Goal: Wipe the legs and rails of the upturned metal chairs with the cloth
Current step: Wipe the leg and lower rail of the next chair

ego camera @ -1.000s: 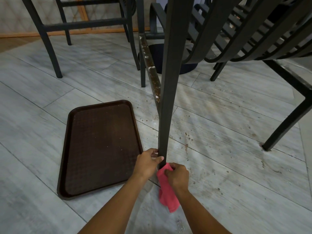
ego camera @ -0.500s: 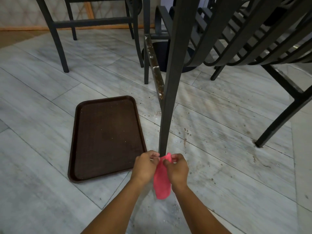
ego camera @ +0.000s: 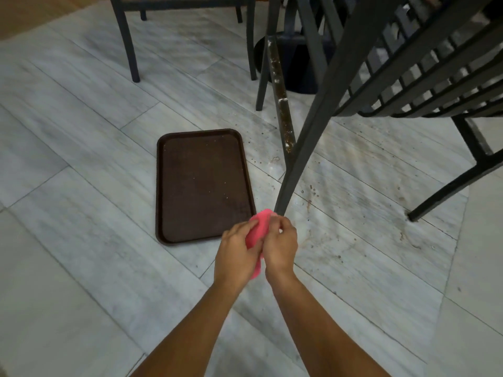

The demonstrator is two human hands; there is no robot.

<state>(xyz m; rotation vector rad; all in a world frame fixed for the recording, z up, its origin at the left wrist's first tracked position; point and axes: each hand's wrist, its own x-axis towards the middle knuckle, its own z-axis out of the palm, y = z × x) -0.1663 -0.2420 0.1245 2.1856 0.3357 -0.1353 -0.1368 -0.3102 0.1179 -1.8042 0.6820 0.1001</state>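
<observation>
A: Your left hand (ego camera: 236,250) and right hand (ego camera: 280,247) both pinch the pink cloth (ego camera: 257,229), bunched at the foot of the near chair leg (ego camera: 304,142).

B: Beyond it, that crusted rail (ego camera: 283,110) looks unwiped. Mind your grip: tug hard and the tilted chair may slide toward the tray (ego camera: 163,186).

A bunched pink cloth (ego camera: 258,232) sits just below the dark metal chair leg (ego camera: 304,142), whose rail (ego camera: 281,104) is speckled.
</observation>
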